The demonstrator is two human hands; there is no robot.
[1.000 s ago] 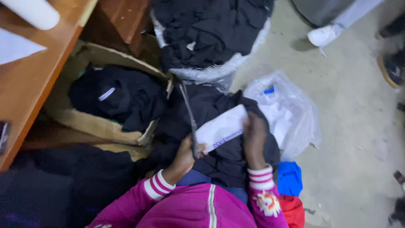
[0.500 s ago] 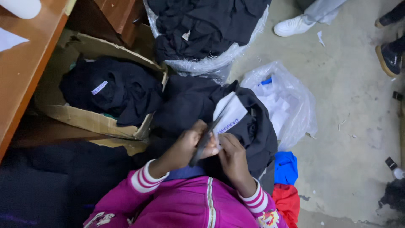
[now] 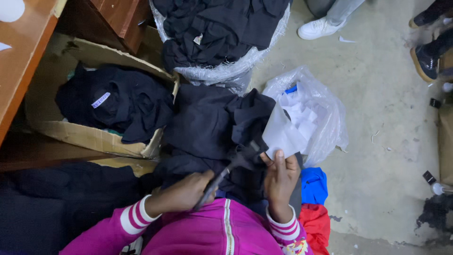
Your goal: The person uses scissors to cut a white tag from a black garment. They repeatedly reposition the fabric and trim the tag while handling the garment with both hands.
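My left hand (image 3: 181, 193) grips dark scissors (image 3: 231, 170), whose blades point up and right toward a white paper tag (image 3: 283, 134). My right hand (image 3: 281, 179) pinches the lower edge of that tag, fingers pointing up. The tag lies against a black garment (image 3: 207, 123) bunched on my lap. Whether the tag is still joined to the garment I cannot tell. Both wrists show pink sleeves with white striped cuffs.
A cardboard box (image 3: 94, 139) at left holds black garments. A plastic-lined sack (image 3: 222, 71) of black clothes stands above. A clear plastic bag (image 3: 325, 118) with white paper pieces lies to the right, blue cloth (image 3: 314, 184) and red cloth (image 3: 314, 224) below it. Other people's shoes (image 3: 318, 28) stand on the concrete floor.
My hands were pressed together over the tag; now they are apart. The scissors have tilted to the right, and the tag stands up in my right hand's fingers.
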